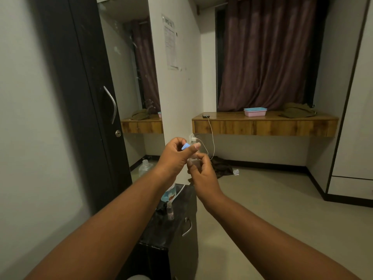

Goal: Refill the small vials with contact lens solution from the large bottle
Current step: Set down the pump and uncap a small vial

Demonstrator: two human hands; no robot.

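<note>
Both hands are up at mid-frame, close together. The left hand point(174, 152) pinches a small blue cap point(185, 146) between thumb and curled fingers. Just below and right, the right hand point(202, 170) curls round a small clear vial point(194, 161), mostly hidden by the fingers. Under the forearms, a dark cabinet point(182, 225) carries the large bottle point(169, 194), half covered by the left wrist, with another vial point(170, 211) upright nearer. Far right, pink and blue trays point(255, 112) sit on a wooden shelf point(262, 126).
</note>
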